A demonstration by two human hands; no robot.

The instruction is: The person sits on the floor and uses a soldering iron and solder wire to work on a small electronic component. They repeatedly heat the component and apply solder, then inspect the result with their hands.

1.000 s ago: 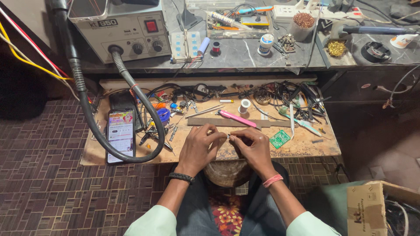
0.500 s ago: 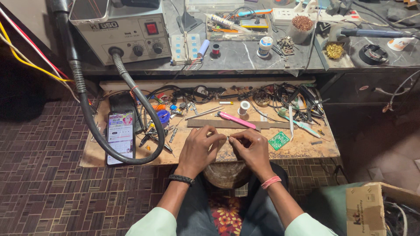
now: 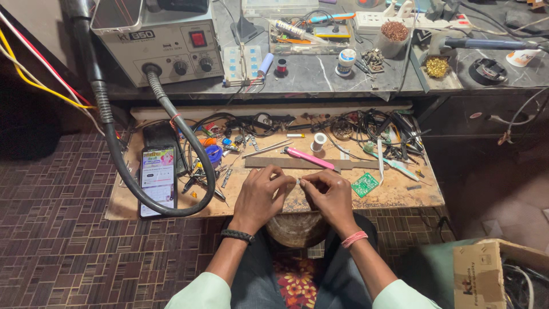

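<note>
Hands (image 3: 297, 191) pinch tiny part; circuit board (image 3: 365, 184) beside.

You get even, soft light from above; the board (image 3: 274, 197) is sharp, the floor's left edge (image 3: 28, 126) falls dark, and the corners bend slightly.

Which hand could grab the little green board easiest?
Probably the right hand. The green circuit board lies just beside it on the wooden board, while the left hand sits farther off. Both hands pinch a tiny part.
</note>
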